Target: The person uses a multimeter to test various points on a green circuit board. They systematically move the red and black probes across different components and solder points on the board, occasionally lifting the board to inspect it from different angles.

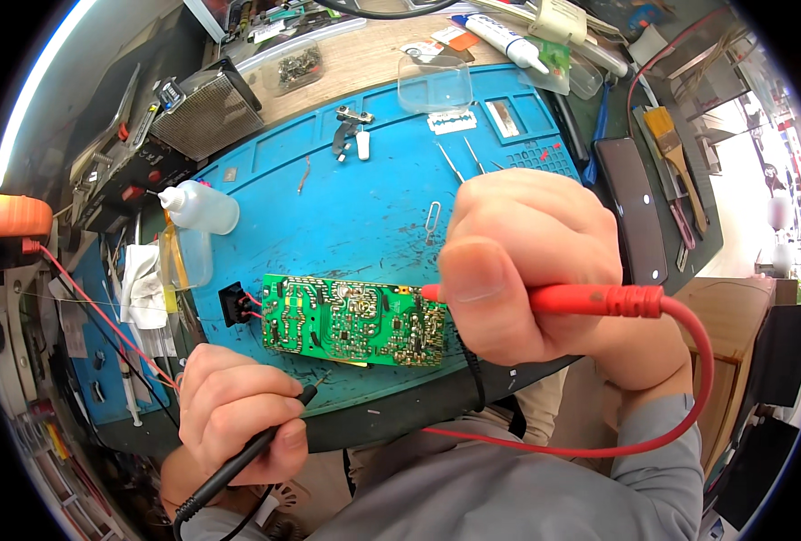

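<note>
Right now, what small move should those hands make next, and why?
Perhaps the left hand should nudge its black, pen-shaped probe onto the green, rectangular circuit board: it appears to end just short of the near edge, while the red, pen-shaped probe in the right hand reaches toward the far edge.

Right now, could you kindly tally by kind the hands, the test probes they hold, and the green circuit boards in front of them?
Hands: 2 (left hand, right hand)
Test probes: 2 (black probe, red probe)
Circuit boards: 1 (green circuit board)
Total: 5
</note>
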Available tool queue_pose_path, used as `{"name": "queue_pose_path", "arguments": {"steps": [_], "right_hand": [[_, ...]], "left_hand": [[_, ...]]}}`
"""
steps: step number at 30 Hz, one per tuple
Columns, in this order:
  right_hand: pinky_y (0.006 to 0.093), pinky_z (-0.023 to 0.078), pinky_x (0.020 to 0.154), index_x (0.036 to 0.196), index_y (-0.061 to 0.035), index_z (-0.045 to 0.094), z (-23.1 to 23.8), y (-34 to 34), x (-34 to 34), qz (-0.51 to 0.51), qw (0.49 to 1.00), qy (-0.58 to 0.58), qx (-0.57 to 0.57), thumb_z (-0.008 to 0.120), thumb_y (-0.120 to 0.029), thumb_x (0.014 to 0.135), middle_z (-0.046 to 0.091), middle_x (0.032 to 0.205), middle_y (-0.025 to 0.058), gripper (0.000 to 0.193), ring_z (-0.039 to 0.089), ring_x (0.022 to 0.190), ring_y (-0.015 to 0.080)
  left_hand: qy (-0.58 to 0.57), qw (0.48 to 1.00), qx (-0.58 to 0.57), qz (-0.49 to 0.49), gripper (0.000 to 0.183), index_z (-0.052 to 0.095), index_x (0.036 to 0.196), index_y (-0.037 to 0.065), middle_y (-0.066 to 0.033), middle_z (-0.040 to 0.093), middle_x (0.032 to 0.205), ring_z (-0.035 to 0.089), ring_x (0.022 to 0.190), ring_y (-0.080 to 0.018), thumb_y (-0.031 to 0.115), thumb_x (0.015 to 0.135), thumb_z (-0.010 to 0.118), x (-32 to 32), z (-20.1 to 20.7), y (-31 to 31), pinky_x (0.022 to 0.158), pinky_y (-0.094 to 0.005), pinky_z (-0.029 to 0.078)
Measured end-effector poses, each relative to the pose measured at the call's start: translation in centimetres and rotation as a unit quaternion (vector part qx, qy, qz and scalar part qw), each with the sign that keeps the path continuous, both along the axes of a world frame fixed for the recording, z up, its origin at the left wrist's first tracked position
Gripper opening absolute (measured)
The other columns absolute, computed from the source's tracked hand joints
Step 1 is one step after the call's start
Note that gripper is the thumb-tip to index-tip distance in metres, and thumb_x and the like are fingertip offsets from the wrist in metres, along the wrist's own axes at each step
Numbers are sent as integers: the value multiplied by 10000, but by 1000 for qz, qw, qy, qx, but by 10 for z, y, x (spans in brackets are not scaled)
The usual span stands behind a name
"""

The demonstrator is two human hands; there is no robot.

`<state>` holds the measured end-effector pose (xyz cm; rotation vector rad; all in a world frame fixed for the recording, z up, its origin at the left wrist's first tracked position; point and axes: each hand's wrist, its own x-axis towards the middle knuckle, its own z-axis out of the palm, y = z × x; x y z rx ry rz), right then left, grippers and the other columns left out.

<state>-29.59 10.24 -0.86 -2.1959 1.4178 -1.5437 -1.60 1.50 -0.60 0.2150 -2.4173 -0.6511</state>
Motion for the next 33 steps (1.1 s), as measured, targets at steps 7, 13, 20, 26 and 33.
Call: {"name": "queue_pose_path", "arguments": {"steps": [7, 13, 20, 26, 33], "right_hand": [[343, 363, 456, 698, -46, 544, -2, -3, 3, -1, 1000, -13, -16, 597, -48, 930, 510, 616, 64, 238, 483, 492, 219], [337, 354, 454, 688, -42, 542, 1, -4, 7, -7, 999, -28, -24, 598, -41, 925, 507, 612, 60, 244, 479, 493, 212], [336, 360, 457, 699, -35, 547, -1, -3, 3, -7, 1000, -15, -19, 586, -27, 929, 516, 615, 62, 233, 484, 501, 210], [332, 364, 458, 715, -22, 555, 0, -4, 4, -7, 999, -23, -22, 584, -32, 939, 523, 622, 66, 226, 483, 502, 206], [328, 363, 458, 723, -17, 562, -1, -3, 3, -4, 1000, -22, -20, 584, -35, 944, 526, 624, 68, 222, 484, 502, 204]], "left_hand": [[-3, 1000, -4, 5, 126, 653, 924, 60, -65, 694, 849, 602, 672, -213, 147, 875, 729, 0, 1, 1, 609, -325, 452], [-14, 1000, -3, 6, 129, 629, 945, 59, -77, 682, 864, 590, 690, -217, 158, 906, 701, 3, 6, 2, 635, -339, 446], [10, 1000, -9, 6, 116, 650, 932, 57, -73, 694, 850, 604, 665, -211, 133, 879, 718, 0, 0, 1, 598, -325, 452], [15, 1000, -11, 3, 125, 651, 937, 55, -75, 697, 849, 602, 663, -209, 136, 876, 723, 0, 1, 1, 593, -321, 450], [16, 998, -11, -68, 159, 659, 951, 72, -62, 707, 875, 604, 691, -198, 160, 864, 758, 4, 0, 0, 583, -319, 444]]}}
